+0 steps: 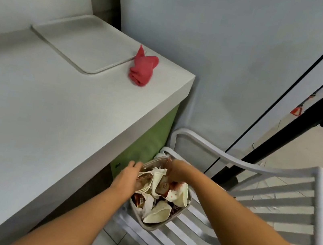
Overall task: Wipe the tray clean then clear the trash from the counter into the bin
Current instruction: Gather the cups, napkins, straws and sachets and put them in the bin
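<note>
While both hands reach into the small grey plastic bin [161, 226] on the white slatted chair [270, 203], crumpled trash [161, 194] lies under them.
Left hand [127, 177] spread wide at the bin's left rim; right hand [177, 172] grip unclear; flat white tray [79, 45] and red cloth [142, 68] at the desk's far right corner.

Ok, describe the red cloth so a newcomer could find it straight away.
Start at the white counter and follow it to the far right corner by the pale wall. There an empty grey tray lies flat, and the red cloth sits crumpled just off the tray's right edge. It is the only bright red, soft thing on the counter.
</note>
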The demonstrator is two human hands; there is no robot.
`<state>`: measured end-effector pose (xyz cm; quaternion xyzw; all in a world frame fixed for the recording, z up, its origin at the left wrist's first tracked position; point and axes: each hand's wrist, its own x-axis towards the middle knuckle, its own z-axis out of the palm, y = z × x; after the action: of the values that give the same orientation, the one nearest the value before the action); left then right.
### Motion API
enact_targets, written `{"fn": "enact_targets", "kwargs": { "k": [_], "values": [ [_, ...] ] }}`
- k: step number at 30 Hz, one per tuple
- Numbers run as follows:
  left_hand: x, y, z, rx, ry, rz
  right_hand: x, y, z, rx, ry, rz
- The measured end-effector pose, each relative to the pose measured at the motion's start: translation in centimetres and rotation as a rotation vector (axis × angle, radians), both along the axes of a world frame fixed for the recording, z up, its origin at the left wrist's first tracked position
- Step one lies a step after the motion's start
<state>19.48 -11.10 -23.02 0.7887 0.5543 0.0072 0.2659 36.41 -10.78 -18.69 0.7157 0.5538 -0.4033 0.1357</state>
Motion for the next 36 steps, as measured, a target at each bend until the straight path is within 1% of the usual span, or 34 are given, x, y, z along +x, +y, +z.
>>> {"fn": "enact_targets", "kwargs": {
  "k": [2,5,9,11,13,16,19,23,26,28,32,36],
  "values": [
    [0.2,-0.2,0.0,-0.033,-0.011,0.026,0.0,-0.2,-1.0,-0.036,0.025,-0.046],
    [0.3,-0.1,0.5,0.006,-0.009,0.042,-0.3,-0.8,-1.6,-0.125,0.077,-0.05],
    [0.3,0.4,1.7,0.072,-0.041,0.062,-0.7,-0.4,-0.6,-0.106,0.06,-0.008],
    [0.4,0.6,2.6,0.095,-0.058,0.057,-1.0,0.3,-0.3,-0.12,0.068,0.059],
    [0.4,0.8,3.6,0.115,-0.086,0.057,-1.4,0.7,0.3,-0.126,0.072,0.048],
    [0.5,1.3,5.1,0.148,-0.157,0.044,-2.1,2.2,1.7,-0.131,-0.002,0.075],
    [0.3,1.8,7.1,0.194,-0.242,0.029,-3.4,3.6,4.3,-0.111,-0.071,0.211],
    [-0.9,2.5,11.2,0.338,-0.348,0.037,-5.8,5.2,9.3,-0.002,-0.124,0.339],
    [-2.9,3.4,14.1,0.427,-0.386,0.077,-8.2,6.2,13.4,0.133,-0.103,0.383],
    [-4.6,4.2,15.2,0.477,-0.392,0.107,-9.8,6.7,15.7,0.183,-0.081,0.402],
    [-10.4,6.0,16.6,0.553,-0.348,0.22,-15.2,8.1,18.7,0.278,-0.035,0.458],
    [-15.5,7.1,16.8,0.546,-0.243,0.287,-20.1,9.8,19.2,0.349,0.043,0.47]
  ]
}}
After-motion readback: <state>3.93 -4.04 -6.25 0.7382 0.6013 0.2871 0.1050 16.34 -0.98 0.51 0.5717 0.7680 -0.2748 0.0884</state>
